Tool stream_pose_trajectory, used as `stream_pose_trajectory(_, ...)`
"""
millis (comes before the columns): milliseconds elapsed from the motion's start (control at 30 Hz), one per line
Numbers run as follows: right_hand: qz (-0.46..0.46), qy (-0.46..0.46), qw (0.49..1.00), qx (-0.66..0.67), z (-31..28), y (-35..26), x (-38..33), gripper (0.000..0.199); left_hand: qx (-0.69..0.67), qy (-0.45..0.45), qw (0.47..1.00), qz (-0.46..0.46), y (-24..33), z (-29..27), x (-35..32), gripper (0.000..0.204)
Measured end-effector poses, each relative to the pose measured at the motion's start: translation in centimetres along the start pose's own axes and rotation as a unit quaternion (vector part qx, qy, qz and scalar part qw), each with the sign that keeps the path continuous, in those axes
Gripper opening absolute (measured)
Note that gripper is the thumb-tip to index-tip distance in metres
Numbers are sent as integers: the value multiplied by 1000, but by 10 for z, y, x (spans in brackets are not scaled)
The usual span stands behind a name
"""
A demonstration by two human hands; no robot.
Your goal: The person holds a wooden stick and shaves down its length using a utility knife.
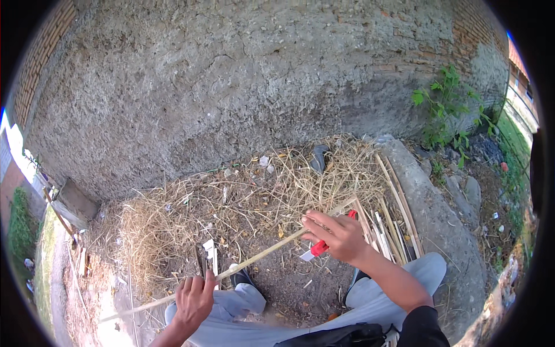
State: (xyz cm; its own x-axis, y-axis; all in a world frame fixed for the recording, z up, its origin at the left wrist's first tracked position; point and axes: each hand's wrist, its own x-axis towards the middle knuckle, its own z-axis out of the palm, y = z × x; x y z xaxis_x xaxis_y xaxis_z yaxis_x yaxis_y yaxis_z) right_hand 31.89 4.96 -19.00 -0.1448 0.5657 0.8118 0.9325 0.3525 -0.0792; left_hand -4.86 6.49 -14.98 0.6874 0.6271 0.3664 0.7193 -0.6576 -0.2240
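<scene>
A long, pale split bamboo strip (pixel 263 254) runs slantwise across my lap, from low on the left to upper right. Around its lower part my left hand (pixel 195 299) is closed, the fingers curled over it. My right hand (pixel 341 236) grips a red-handled cutter knife (pixel 319 248); a short flat blade sticks out at its left, and more red shows above the knuckles. The right fingers also lie against the strip's upper part; whether they pinch it is hidden. My knees in grey trousers (pixel 237 301) are spread below the strip.
Straw-like shavings (pixel 324 185) cover the soil before a rough wall (pixel 243 87). Several long strips (pixel 399 202) lie right of my right hand, beside a concrete ledge (pixel 433 214). White scraps (pixel 211 251) lie near my left foot. A leafy plant (pixel 448 107) grows at the right.
</scene>
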Motion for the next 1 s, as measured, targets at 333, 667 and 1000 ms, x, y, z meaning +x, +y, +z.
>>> stream_pose_trajectory(333,-58,69,991,-102,-48,24,-33,31,143,230,959,81,42,7,46,23)
stream_pose_trajectory(667,25,76,995,-65,-51,44,-52,24,81,228,969,58,73,23,70,16)
stream_pose_trajectory(1000,64,73,994,-57,-49,41,-50,19,36,192,981,19,70,23,76,16)
